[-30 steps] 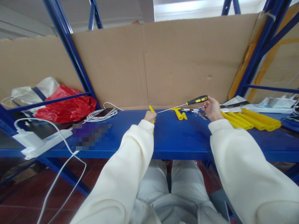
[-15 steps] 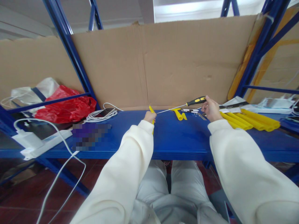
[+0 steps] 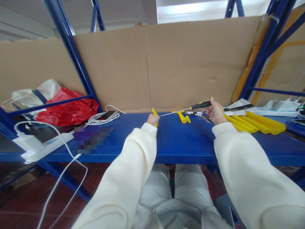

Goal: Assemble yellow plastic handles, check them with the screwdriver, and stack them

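My left hand [image 3: 152, 119] is closed around a yellow plastic piece [image 3: 154, 112], whose ends show above and below the fingers. In my right hand [image 3: 215, 111] is the end of the black and yellow handle of a screwdriver [image 3: 201, 104], gripped by the fingers. Its long thin shaft runs left to the yellow piece at my left hand; the tip is hidden there. Behind and below the shaft, a yellow T-shaped piece [image 3: 182, 117] lies on the blue shelf [image 3: 181, 143], with a small yellow bit [image 3: 188, 119] beside it.
Several yellow tubes [image 3: 259, 122] lie to the right of my right hand. Small metal parts [image 3: 205, 119] and a white tool [image 3: 194, 113] lie near the back. At left are a coiled white cable [image 3: 102, 117], a red bag [image 3: 68, 106] and a power strip [image 3: 47, 148]. Cardboard [image 3: 190, 63] stands behind.
The screwdriver handle has turned about its own axis in my right hand, showing less yellow, and my right fingers have shifted slightly. My left hand and the yellow piece stay in place.
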Motion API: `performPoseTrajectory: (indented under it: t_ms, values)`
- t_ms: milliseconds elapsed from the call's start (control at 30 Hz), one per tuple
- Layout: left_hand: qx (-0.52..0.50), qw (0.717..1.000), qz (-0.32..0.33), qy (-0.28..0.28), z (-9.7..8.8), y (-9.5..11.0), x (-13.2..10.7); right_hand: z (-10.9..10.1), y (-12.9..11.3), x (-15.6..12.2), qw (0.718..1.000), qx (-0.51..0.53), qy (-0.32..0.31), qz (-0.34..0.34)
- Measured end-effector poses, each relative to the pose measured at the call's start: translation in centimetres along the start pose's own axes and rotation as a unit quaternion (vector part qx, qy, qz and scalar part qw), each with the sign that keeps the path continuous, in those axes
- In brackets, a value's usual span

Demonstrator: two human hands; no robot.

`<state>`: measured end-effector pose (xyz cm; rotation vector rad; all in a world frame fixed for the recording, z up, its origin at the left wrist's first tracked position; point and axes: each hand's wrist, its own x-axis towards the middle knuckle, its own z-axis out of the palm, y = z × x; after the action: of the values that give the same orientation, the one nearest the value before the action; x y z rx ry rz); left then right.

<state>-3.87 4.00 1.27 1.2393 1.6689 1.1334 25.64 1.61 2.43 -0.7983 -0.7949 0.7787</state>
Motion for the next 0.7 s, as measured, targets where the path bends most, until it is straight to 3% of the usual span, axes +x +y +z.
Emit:
performPoseTrajectory:
  t_ms: [167, 700]
  values:
    - [0.001, 1.000, -0.001, -0.005, 0.03, -0.06, 0.06, 0.16, -0.53, -0.28, 0.999, 0.006, -0.017, 0.039]
    - [0.006, 1.000, -0.004, -0.006, -0.07, 0.04, 0.05, 0.26, -0.46, -0.78, 0.998, -0.021, -0.013, 0.054]
